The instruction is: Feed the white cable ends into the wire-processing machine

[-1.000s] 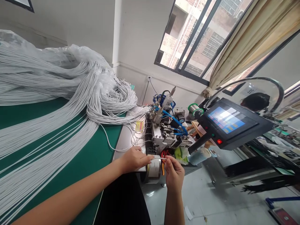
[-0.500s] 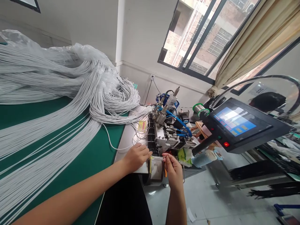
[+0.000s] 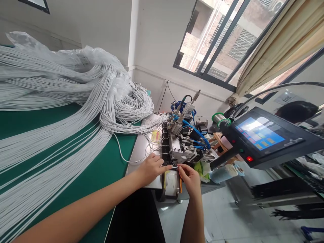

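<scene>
A short stretch of white cable point(image 3: 175, 167) spans the gap between my hands at the near end of the machine point(image 3: 178, 146). My right hand point(image 3: 190, 179) pinches its right end between thumb and fingertips. From the other side, my left hand point(image 3: 151, 169) is closed on the cable, its index finger stretched along it; the palm and the rest of the grip are hidden. More white cables point(image 3: 155, 143) loop from the machine's black strip across the metal plate point(image 3: 135, 153) beside my left hand. Just below the hands sits a rounded part with a pale label point(image 3: 171, 184).
Large bundles of white cables point(image 3: 83, 125), partly in clear plastic, cover the green table point(image 3: 126, 143) on the left. A touch screen point(image 3: 260, 133) on an arm stands at the right, near a solder wire spool point(image 3: 220, 119). Another person's head point(image 3: 297, 111) shows behind it.
My left index finger has stretched out towards my right fingertips, and less cable shows between the hands. The whole view has shifted slightly.
</scene>
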The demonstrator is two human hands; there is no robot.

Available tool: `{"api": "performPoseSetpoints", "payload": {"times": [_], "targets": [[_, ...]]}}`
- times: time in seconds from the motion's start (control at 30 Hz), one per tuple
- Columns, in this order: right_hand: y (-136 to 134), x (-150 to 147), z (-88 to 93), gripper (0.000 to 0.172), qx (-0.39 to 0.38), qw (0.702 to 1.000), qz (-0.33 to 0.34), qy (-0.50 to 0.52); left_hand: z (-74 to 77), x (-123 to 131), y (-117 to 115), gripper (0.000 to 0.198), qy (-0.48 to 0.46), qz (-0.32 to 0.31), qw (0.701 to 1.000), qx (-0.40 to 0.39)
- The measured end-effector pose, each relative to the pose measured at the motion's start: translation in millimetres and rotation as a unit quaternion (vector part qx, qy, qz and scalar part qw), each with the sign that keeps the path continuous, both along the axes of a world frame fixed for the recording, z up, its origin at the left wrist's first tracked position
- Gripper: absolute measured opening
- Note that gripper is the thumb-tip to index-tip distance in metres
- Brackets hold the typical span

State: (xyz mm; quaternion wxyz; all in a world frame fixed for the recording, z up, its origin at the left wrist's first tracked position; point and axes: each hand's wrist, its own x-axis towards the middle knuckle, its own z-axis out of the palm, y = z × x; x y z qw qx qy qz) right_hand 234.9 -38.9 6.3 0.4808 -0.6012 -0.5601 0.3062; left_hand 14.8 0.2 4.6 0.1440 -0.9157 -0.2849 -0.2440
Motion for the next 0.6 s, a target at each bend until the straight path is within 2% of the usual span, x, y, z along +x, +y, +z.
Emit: {"api": "performPoseSetpoints", "payload": {"times": [0.1, 0.2, 0.3, 0.5, 0.6], "targets": [[3, 1, -0.4, 0.032, 0.038, 0.992, -0.009, -0.117, -2.3, 2, 1, 0.045, 0.008, 0.026, 0.999, -0.017], [8, 1, -2.9, 0.031, 0.042, 0.988, 0.002, -0.148, -3.3, 3, 1, 0.046, 0.012, 0.048, 0.998, -0.031], [16, 1, -7.4, 0.032, 0.031, 0.993, 0.016, -0.112, -3.0, 5, 0, 0.046, 0.015, 0.066, 0.997, -0.040], [30, 3, -18.2, 0.031, 0.016, 0.996, 0.088, -0.030, -4.2, 8, 1, 0.043, 0.022, 0.084, 0.995, -0.051], [32, 4, -25.1, 0.030, -0.006, 0.996, 0.087, 0.025, -5.5, 9, 0, 0.041, 0.025, 0.095, 0.994, -0.046]]}}
